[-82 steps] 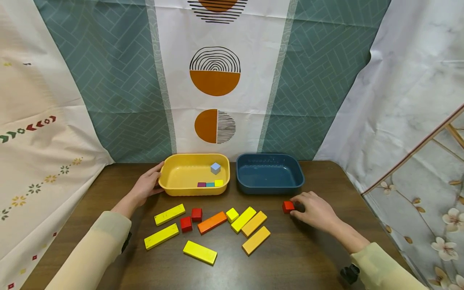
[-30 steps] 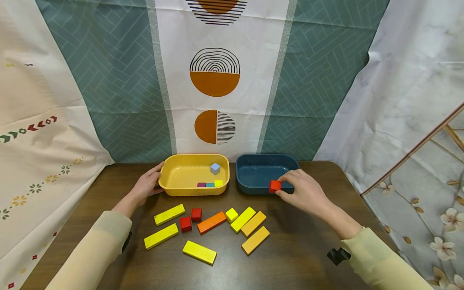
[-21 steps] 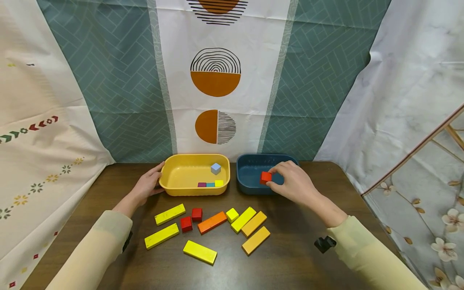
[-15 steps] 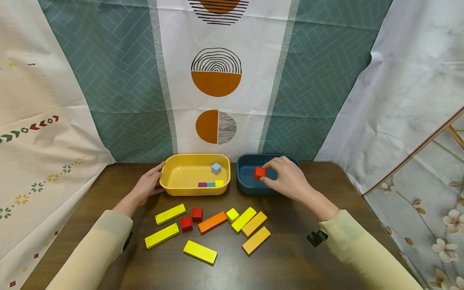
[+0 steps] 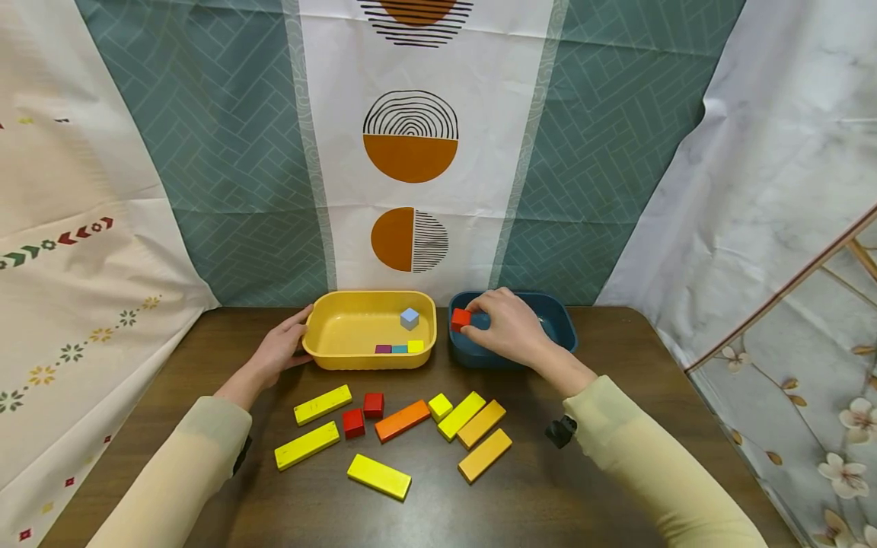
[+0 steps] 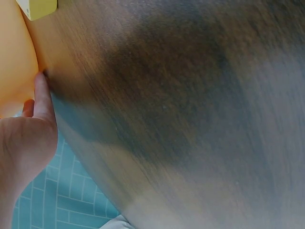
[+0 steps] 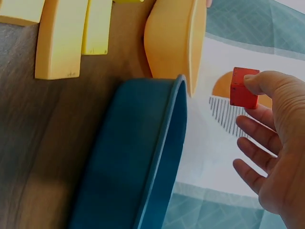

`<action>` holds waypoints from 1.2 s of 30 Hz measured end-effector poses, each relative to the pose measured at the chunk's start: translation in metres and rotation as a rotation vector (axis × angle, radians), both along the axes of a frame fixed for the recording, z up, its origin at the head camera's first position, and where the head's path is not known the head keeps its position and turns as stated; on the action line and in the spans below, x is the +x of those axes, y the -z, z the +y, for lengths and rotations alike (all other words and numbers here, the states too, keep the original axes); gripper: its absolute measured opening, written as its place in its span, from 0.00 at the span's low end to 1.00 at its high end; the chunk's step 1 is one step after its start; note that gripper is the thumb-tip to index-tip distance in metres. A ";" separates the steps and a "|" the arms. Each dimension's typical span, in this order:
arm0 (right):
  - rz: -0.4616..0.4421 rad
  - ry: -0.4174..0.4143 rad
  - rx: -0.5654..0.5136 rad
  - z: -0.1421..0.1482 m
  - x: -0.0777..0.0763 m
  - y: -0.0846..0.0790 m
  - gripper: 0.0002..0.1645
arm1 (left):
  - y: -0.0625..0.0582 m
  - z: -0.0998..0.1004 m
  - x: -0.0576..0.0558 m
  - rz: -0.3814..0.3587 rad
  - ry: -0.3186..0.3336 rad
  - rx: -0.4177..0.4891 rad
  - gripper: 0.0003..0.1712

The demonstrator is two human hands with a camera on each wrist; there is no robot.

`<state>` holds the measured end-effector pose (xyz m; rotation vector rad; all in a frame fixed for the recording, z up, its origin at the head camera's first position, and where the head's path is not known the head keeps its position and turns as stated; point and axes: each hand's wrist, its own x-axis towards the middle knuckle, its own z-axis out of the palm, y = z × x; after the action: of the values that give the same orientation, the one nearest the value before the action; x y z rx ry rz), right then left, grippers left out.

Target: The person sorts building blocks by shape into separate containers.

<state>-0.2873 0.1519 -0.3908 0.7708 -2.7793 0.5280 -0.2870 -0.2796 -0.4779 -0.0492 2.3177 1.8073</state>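
My right hand [image 5: 510, 327] pinches a red cube [image 5: 460, 320] between thumb and fingertips, over the left end of the dark blue tray [image 5: 565, 327]. In the right wrist view, the cube [image 7: 244, 88] shows above the blue tray's rim [image 7: 164, 124], with the other fingers spread loosely below it. My left hand [image 5: 277, 350] rests against the left end of the yellow tray [image 5: 342, 364]. From the left wrist, a fairly straight finger [image 6: 44, 98] touches that tray's outer wall [image 6: 16, 57]. Inside the yellow tray are a light blue cube [image 5: 409, 319] and small purple, teal and yellow blocks.
On the brown table [image 5: 274, 517] before the trays lie several yellow planks [image 5: 379, 477], an orange plank [image 5: 402, 421], two light-orange planks [image 5: 484, 455], two red cubes [image 5: 353, 423] and a yellow cube [image 5: 440, 407]. A patterned cloth [image 5: 411, 236] hangs close behind the trays.
My right hand has lifted the red cube from the table right of the blue tray and carried it leftward over that tray. My left hand stays at the yellow tray.
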 end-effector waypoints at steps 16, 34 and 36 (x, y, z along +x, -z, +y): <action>-0.017 -0.003 0.073 -0.037 -0.020 0.010 0.20 | 0.000 0.000 -0.001 0.005 -0.006 0.002 0.34; -0.054 0.046 0.146 -0.069 -0.039 0.020 0.20 | 0.000 0.001 0.001 0.015 -0.004 -0.007 0.33; -0.051 0.047 0.148 -0.071 -0.040 0.021 0.20 | 0.001 0.001 0.000 0.014 -0.003 -0.009 0.33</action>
<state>-0.3276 0.0812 -0.4120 0.7285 -2.9018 0.3404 -0.2867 -0.2784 -0.4785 -0.0406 2.3365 1.8047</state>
